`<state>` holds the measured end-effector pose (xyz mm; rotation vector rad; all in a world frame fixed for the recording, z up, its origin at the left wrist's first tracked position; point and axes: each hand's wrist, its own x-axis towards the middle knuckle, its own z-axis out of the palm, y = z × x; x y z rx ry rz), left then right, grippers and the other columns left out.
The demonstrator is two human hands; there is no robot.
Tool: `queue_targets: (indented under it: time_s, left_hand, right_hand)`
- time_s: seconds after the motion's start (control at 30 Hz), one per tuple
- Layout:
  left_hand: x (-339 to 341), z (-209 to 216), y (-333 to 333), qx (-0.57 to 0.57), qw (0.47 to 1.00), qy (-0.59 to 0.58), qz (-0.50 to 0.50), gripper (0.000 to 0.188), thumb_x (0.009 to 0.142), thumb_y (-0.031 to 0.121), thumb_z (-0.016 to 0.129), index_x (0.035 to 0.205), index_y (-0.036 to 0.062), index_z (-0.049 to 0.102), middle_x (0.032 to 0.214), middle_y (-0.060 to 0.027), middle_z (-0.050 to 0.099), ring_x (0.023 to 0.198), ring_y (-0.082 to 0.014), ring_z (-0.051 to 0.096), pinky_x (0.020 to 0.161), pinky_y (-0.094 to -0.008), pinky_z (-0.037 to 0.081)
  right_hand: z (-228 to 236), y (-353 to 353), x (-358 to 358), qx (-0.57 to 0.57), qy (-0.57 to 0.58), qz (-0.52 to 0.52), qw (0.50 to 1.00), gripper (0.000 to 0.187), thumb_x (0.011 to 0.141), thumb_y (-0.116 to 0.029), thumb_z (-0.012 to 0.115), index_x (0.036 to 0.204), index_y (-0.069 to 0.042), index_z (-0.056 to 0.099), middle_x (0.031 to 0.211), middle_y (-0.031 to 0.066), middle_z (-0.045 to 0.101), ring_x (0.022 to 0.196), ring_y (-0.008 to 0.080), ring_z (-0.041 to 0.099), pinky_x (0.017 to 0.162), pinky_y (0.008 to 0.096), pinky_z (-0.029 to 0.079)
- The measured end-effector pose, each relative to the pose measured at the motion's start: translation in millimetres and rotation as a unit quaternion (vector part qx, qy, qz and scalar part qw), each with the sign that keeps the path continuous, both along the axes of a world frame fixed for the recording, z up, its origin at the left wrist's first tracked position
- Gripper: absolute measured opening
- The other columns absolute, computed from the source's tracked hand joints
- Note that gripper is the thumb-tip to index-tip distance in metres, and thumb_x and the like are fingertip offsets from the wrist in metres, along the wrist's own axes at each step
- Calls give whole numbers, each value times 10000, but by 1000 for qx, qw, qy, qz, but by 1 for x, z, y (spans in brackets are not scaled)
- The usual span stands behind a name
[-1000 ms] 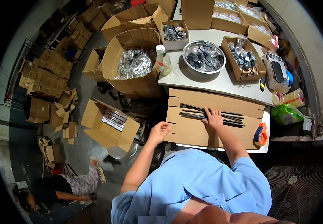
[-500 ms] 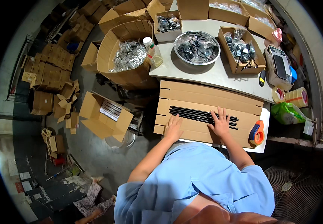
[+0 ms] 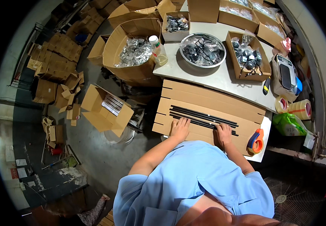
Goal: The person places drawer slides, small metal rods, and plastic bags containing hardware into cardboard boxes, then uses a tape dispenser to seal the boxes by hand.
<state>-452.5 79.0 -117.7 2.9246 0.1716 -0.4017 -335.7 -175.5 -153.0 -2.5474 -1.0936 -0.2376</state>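
Several thin black rods (image 3: 208, 116) lie lengthwise across a flat, slotted cardboard sheet (image 3: 193, 92) at the front of the table. They form a far group and a near group with a narrow gap between. My left hand (image 3: 180, 129) is bent over the left part of the near rods, its fingers close together and curled onto them. Further right, my right hand (image 3: 224, 134) has its fingers curled over the same near rods close to their right end. Both thumbs are mostly hidden. An orange and blue tape dispenser (image 3: 256, 141) rests on the sheet's right end.
Behind the sheet stand a metal bowl (image 3: 186, 60) and an open carton (image 3: 266, 75) of bagged dark items, and a bottle (image 3: 160, 54). Tape rolls (image 3: 299, 108) and a yellow-black cutter (image 3: 266, 86) are at right. An open box (image 3: 91, 109) stands left, below table level.
The rods have parted into two groups, the near one drawn toward me. My spread fingers have curled in over the near rods, and the right hand has come closer to my body.
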Motion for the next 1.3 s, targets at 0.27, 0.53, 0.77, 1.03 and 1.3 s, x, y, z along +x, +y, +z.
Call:
queue_targets:
  time_s: [0.27,0.53,0.77,1.03,1.3]
  left_hand:
    - [20,-6,14,-18,993,-113,-24,367,742,280,693,1026,90,559,1027,-46,506,1051,-230,465,874,-410,367]
    - [32,-22,25,-65,974,-94,-194,198,843,144,435,976,39,538,953,-110,530,964,-269,521,832,-377,430]
    - [56,45,49,-83,982,-69,-156,165,823,121,490,966,54,538,976,-111,536,948,-290,546,818,-406,426]
    - [46,95,94,-69,919,-332,204,415,789,187,645,1169,81,516,1209,-143,444,1153,-347,393,953,-476,333]
    - [44,26,34,-45,992,-86,81,589,752,259,699,1273,99,477,1376,-131,360,1282,-342,308,1050,-503,269]
  right_hand:
    - [21,9,-2,-4,56,39,998,251,756,-186,632,987,-98,586,1011,91,543,944,290,511,824,402,420]
    - [15,1,7,-136,84,73,984,174,850,-179,486,972,-72,549,952,101,534,909,276,522,800,399,432]
    - [50,-15,46,-104,93,123,982,152,847,-172,449,949,-84,521,798,120,604,719,297,610,573,412,491]
    - [143,-10,235,-33,-102,-262,959,316,900,-137,416,1203,-145,504,942,116,597,859,322,602,673,450,491]
    - [148,-34,296,-136,-132,-298,935,428,852,-80,470,1275,-146,488,1150,107,551,999,318,556,781,438,469]
